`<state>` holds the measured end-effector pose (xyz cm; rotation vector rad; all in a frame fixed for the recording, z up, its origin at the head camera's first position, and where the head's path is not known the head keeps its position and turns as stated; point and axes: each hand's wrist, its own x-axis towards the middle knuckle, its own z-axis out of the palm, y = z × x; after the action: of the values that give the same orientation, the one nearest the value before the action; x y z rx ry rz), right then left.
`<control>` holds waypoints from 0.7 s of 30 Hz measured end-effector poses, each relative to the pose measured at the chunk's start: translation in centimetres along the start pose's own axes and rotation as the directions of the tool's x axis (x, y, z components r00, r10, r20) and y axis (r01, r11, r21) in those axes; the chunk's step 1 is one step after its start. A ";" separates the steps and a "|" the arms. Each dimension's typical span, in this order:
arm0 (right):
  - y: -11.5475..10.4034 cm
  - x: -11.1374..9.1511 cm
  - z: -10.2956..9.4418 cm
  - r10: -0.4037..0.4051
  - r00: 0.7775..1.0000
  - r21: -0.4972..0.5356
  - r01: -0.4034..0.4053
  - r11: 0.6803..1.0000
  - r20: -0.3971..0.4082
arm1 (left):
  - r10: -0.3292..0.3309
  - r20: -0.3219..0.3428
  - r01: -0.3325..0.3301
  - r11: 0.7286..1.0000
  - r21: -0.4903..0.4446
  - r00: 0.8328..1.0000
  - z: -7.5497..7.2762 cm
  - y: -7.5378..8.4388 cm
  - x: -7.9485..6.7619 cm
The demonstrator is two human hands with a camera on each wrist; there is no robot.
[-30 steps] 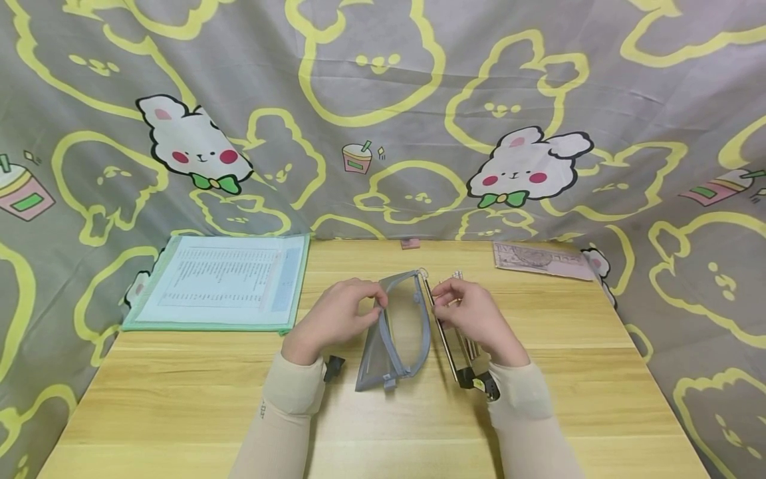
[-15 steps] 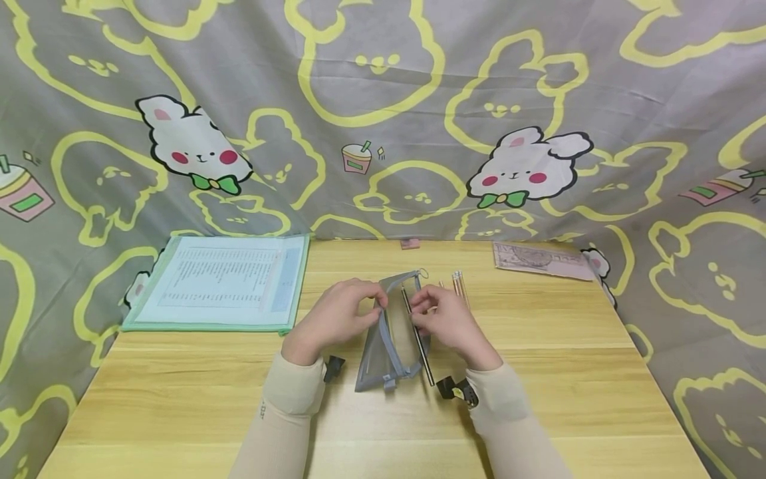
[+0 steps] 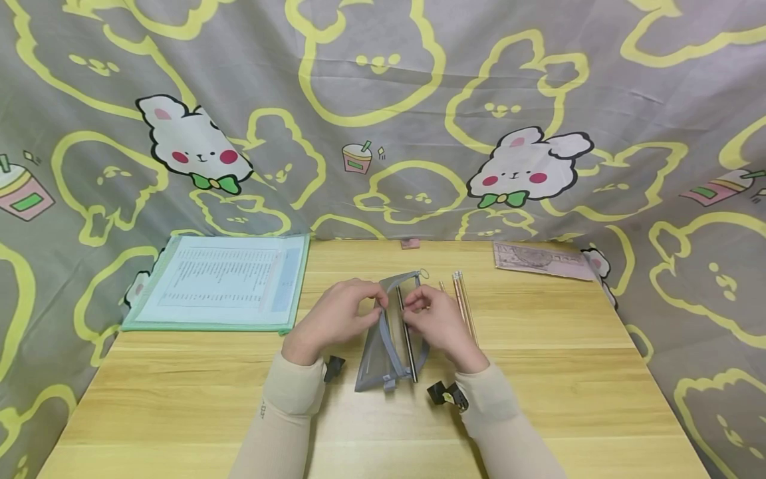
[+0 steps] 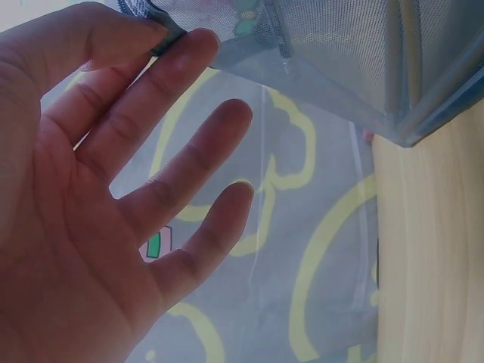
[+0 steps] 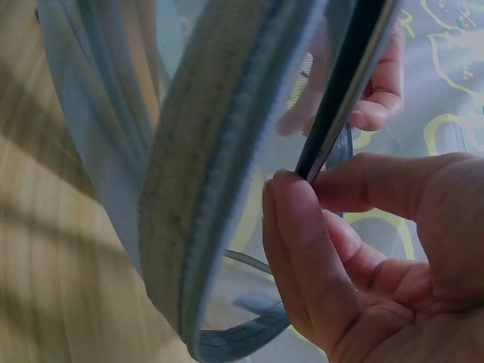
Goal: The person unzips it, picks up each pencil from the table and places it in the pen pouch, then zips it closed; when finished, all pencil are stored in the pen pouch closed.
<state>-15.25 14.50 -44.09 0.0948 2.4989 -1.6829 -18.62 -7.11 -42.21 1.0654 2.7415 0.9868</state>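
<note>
While pinching the edge of a grey mesh pouch [image 3: 368,359] between thumb and fingertip of the left hand [image 3: 344,316], holds a slim dark stick [image 3: 409,346] in the right hand [image 3: 443,322]. In the left wrist view, stretches the lower fingers of the left hand loosely out, clear of the mesh. In the right wrist view, grasps the stick between thumb and fingertips, close beside the zipped edge.

Has the pouch at the middle of the wooden table [image 3: 179,399], between both hands, mouth gaping, with a thin ring [image 3: 424,273] at the far end and a small tab [image 3: 389,383] at the near one. Aims the stick lengthwise over that mouth, near end reaching past the rim. Cannot tell whether to call stick and pouch touching.

Has several pencils [image 3: 459,289] lying right of the pouch, partly hidden by the right hand. Wears beige sleeves [image 3: 293,392] and a black device [image 3: 334,368] at each wrist.

Has at far left a green-edged folder [image 3: 203,326] with a printed sheet [image 3: 227,279] inside; at far right, a flat banknote-patterned piece [image 3: 538,259]; between these, near the back edge, a tiny reddish piece [image 3: 409,244]. Faces a grey curtain [image 3: 413,140] patterned with yellow outlines and white rabbit heads.
</note>
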 end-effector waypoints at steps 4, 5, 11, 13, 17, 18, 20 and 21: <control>0.1 0.0 0.2 -0.018 0.999 -0.027 0.017 0.999 -0.031 | 0.003 0.003 -0.003 1.000 -0.007 1.000 0.0 0.0 0.0; 0.1 0.0 0.3 -0.022 0.999 -0.039 0.021 0.999 -0.039 | 0.003 0.004 -0.003 1.000 -0.010 1.000 0.0 0.0 0.0; 0.5 0.3 0.9 -0.054 0.996 -0.105 0.046 0.993 -0.074 | 0.001 0.005 -0.001 1.000 -0.010 1.000 0.0 0.1 0.0; 0.6 0.4 1.1 -0.061 0.995 -0.106 0.052 0.993 -0.079 | 0.002 0.006 -0.002 1.000 -0.009 1.000 0.1 0.1 0.1; 0.5 0.4 1.4 -0.080 0.992 -0.130 0.067 0.989 -0.099 | 0.011 0.003 -0.011 1.000 -0.011 1.000 0.1 0.2 0.1; 0.5 0.4 1.5 -0.081 0.992 -0.135 0.067 0.989 -0.101 | 0.012 0.002 -0.012 1.000 -0.009 1.000 0.1 0.2 0.1; 0.5 0.3 1.5 -0.086 0.991 -0.153 0.069 0.986 -0.104 | 0.013 0.001 -0.013 1.000 -0.008 1.000 0.0 0.2 0.1; 0.5 0.2 1.4 -0.086 0.991 -0.160 0.068 0.985 -0.103 | 0.013 0.001 -0.013 1.000 -0.007 1.000 0.0 0.2 0.1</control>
<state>-15.34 13.33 -45.09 0.0781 2.7398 -1.5406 -18.54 -6.91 -42.09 1.0833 2.7314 0.9968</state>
